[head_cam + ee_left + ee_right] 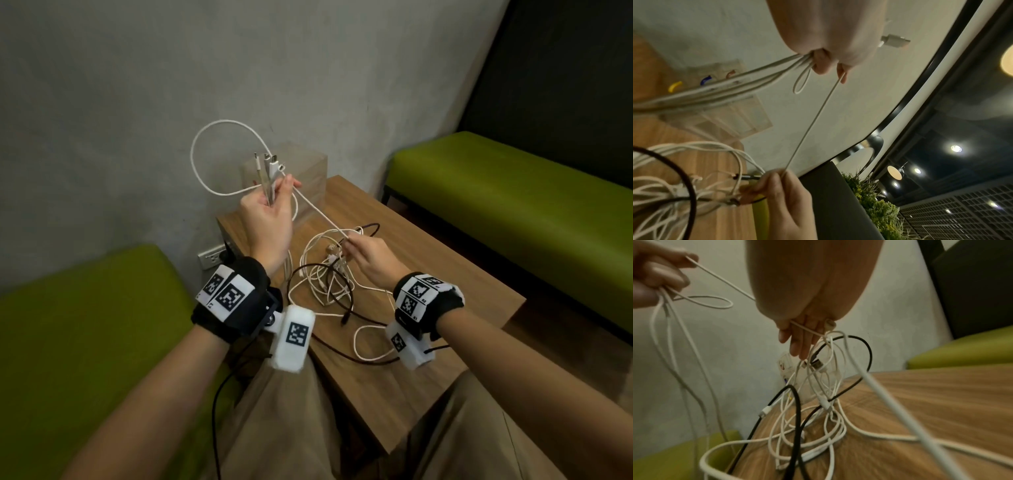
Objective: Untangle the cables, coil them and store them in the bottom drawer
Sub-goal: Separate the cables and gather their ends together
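A grey plaster wall fills the upper part of the head view, with two long green cushioned benches at the right and lower left. In the centre stands the brown wooden tabletop. On its far corner, against the wall, is a clear plastic drawer box. In the middle of the tabletop lies the tangled heap of white and black cables. The left hand is raised above it; its grip is closed around a bundle of white cable ends, plugs up. The right hand pinches one thin white cable, stretched straight between both hands. Only the left wrist view shows dark windows, a green plant and the drawers' yellow, blue and red handles.
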A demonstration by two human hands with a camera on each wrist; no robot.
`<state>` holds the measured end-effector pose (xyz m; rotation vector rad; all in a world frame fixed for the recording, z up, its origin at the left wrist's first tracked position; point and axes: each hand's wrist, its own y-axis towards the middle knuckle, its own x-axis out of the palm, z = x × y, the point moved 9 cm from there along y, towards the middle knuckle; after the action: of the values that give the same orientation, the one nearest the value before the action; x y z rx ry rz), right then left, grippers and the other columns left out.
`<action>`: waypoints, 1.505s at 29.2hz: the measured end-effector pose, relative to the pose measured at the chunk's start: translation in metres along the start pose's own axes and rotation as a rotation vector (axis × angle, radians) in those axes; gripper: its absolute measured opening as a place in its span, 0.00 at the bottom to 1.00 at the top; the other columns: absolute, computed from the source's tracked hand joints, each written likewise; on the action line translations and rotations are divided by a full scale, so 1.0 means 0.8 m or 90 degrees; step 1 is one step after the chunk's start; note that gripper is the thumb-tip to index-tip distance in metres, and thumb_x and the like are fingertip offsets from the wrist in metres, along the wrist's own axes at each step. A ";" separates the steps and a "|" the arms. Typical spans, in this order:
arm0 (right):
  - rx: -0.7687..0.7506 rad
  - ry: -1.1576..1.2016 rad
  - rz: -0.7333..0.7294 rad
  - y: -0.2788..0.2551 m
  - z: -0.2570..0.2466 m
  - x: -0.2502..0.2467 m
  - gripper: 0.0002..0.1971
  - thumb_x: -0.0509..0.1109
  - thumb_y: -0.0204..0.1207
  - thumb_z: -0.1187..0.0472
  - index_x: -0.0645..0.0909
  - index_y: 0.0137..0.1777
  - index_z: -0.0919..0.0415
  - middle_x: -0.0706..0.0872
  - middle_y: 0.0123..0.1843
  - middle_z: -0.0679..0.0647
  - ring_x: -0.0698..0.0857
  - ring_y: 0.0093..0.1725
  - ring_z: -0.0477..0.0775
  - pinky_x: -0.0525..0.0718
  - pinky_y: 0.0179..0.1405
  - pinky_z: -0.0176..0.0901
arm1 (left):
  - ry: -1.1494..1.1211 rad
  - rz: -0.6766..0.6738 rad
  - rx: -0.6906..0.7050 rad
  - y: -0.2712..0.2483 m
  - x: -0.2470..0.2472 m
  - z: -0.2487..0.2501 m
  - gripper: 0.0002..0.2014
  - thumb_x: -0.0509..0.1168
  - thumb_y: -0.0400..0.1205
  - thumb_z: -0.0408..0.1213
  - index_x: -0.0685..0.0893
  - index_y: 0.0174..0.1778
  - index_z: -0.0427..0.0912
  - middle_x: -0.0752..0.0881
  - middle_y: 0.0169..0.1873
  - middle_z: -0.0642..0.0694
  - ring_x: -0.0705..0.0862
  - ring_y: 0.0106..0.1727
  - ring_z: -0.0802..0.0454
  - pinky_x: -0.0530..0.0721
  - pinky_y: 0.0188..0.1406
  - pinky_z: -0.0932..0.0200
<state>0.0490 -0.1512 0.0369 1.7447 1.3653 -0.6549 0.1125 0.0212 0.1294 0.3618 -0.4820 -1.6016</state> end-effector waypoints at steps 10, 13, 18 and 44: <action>-0.048 -0.074 0.215 0.004 -0.016 -0.073 0.11 0.58 0.83 0.62 0.81 0.55 0.65 0.86 0.35 0.52 0.84 0.32 0.53 0.85 0.35 0.52 | 0.006 -0.198 -0.153 -0.005 0.043 -0.018 0.14 0.66 0.78 0.44 0.83 0.56 0.42 0.77 0.25 0.51 0.73 0.22 0.62 0.74 0.26 0.65; -0.105 -0.168 0.236 0.004 -0.047 -0.075 0.17 0.54 0.82 0.55 0.81 0.51 0.65 0.85 0.33 0.55 0.82 0.30 0.55 0.81 0.29 0.47 | 0.021 -0.259 -0.172 -0.038 0.071 -0.028 0.17 0.68 0.77 0.43 0.84 0.58 0.39 0.83 0.35 0.33 0.75 0.28 0.61 0.75 0.30 0.67; -0.093 -0.169 0.235 0.005 -0.053 -0.060 0.12 0.55 0.80 0.60 0.77 0.43 0.65 0.85 0.34 0.58 0.83 0.32 0.62 0.80 0.28 0.50 | -0.024 -0.154 -0.214 -0.053 0.080 -0.043 0.10 0.72 0.75 0.38 0.88 0.48 0.37 0.84 0.31 0.32 0.78 0.26 0.60 0.77 0.28 0.70; 0.085 -0.188 0.014 -0.027 0.055 -0.039 0.09 0.66 0.79 0.59 0.86 0.53 0.57 0.89 0.48 0.55 0.85 0.47 0.54 0.83 0.48 0.50 | -0.045 0.123 -0.032 0.010 -0.010 -0.009 0.04 0.69 0.77 0.37 0.85 0.36 0.46 0.81 0.23 0.57 0.77 0.22 0.67 0.76 0.27 0.64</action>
<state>0.0231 -0.2033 0.0322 1.6844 1.1187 -0.9685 0.1236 0.0280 0.1265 0.2132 -0.5139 -1.4392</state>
